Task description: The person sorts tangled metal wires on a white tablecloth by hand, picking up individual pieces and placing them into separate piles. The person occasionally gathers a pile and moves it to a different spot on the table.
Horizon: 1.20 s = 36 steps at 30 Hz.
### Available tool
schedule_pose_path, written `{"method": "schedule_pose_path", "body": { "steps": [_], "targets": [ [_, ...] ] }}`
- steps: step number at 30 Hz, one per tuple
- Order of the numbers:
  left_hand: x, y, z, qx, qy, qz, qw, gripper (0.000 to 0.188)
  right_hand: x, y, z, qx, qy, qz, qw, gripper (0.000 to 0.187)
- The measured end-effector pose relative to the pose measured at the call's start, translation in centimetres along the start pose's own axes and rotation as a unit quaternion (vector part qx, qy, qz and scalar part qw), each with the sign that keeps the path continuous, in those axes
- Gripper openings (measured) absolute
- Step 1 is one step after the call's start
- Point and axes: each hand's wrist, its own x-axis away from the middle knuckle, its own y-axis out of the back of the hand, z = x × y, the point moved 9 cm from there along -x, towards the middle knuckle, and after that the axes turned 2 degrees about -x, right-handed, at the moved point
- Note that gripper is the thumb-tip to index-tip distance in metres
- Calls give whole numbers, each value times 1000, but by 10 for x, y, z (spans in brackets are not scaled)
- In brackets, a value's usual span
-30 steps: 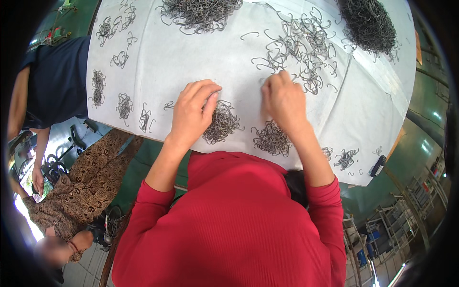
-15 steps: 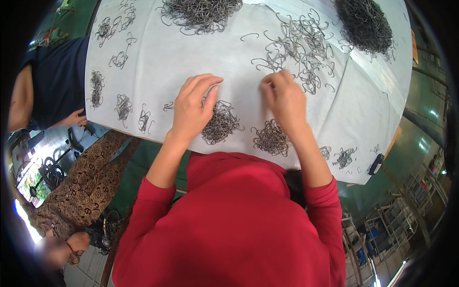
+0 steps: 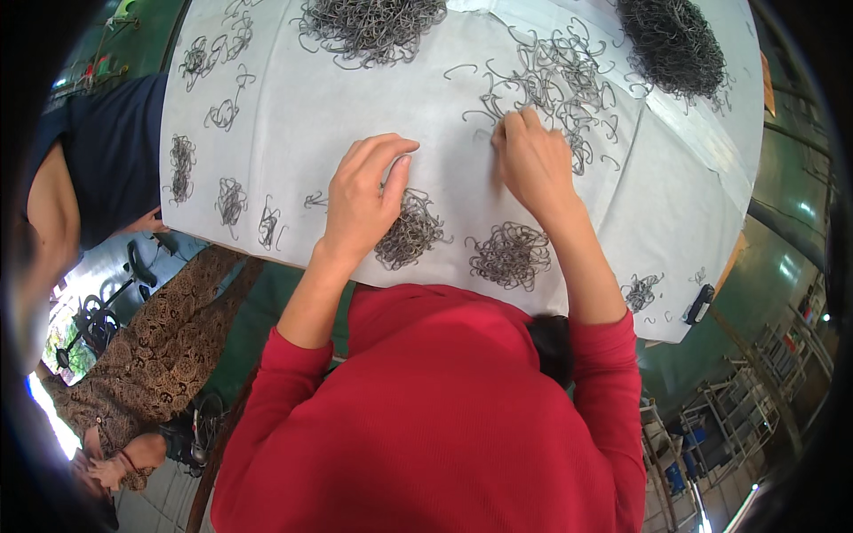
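My left hand (image 3: 362, 194) hovers beside a small pile of bent metal wire hooks (image 3: 410, 233) near the table's front edge. Its fingers are stretched out, thumb and forefinger slightly apart, with nothing visible between them. My right hand (image 3: 537, 167) is at the near-left side of a loose spread of wire hooks (image 3: 569, 75). Its fingers are curled together in a pinch; whatever they hold is too small or blurred to make out. Below that hand lies a second small pile of hooks (image 3: 511, 256).
Two dense hook heaps lie at the back, one in the middle (image 3: 373, 28) and one at right (image 3: 673, 49). Small hook clusters (image 3: 231, 201) line the left side of the white-covered table (image 3: 355, 107). A black object (image 3: 699, 305) sits at the right edge. People stand at left.
My right hand has moved slightly away from me, closer to the loose hooks, and its fingers have drawn together. My left hand has barely shifted.
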Motion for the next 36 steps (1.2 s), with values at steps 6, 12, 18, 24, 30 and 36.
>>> {"method": "schedule_pose_path", "body": {
  "steps": [6, 12, 18, 24, 30, 36],
  "targets": [
    [1, -3, 0, -1, -7, 1, 1000, 15, 78, 3, 7, -148, 34, 189, 970, 4],
    [-18, -44, -25, -50, -106, 54, 992, 24, 103, 2, -18, -235, -51, 235, 942, 5],
    [-32, -87, -40, -199, -187, 77, 959, 35, 78, 26, -43, -220, -119, 95, 964, 6],
    [-37, -67, -15, -211, -139, 60, 966, 30, 89, 47, -120, -154, -248, -30, 956, 12],
    [-9, -94, -54, -97, -260, 107, 955, 29, 73, 38, -148, -156, -275, -103, 943, 19],
    [41, -172, -114, -20, -432, 256, 865, 36, 73, 56, -170, -277, -264, -226, 896, 19]
  ]
}}
